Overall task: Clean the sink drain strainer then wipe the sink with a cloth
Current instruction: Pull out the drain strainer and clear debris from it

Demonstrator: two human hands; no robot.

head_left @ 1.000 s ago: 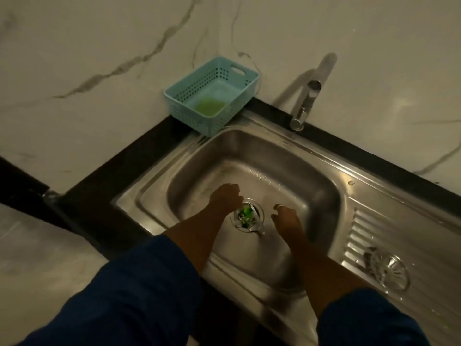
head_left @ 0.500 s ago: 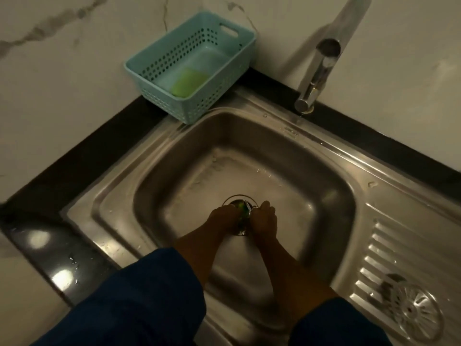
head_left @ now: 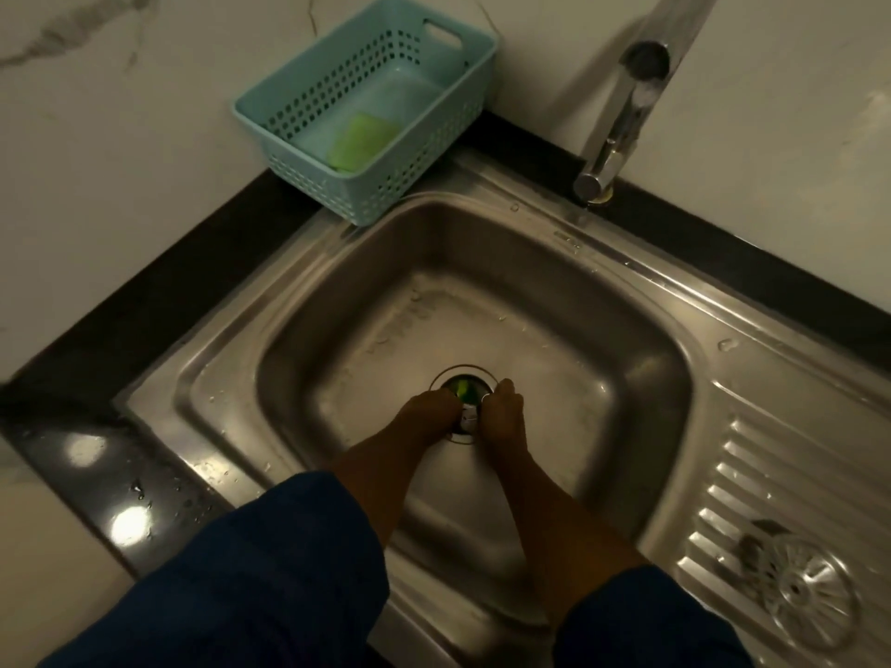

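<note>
The steel sink [head_left: 337,301] has its round drain strainer [head_left: 464,378] at the middle of the basin floor, with green scraps inside it. My left hand [head_left: 429,413] and my right hand [head_left: 502,411] are both down on the strainer, fingers curled over its near rim from either side. Their fingertips are hidden, and the near half of the strainer is covered by them. A green cloth [head_left: 361,142] lies inside the teal basket [head_left: 448,127] at the sink's far left corner.
The tap [head_left: 622,113] stands behind the basin at the far right. A round metal drain cover [head_left: 805,595] lies on the ribbed drainboard [head_left: 771,474] to the right. The black counter [head_left: 96,450] on the left is wet. A marble wall rises behind.
Both hands have closed in from either side of the drain onto the strainer. The view has dropped lower and nearer to the basin.
</note>
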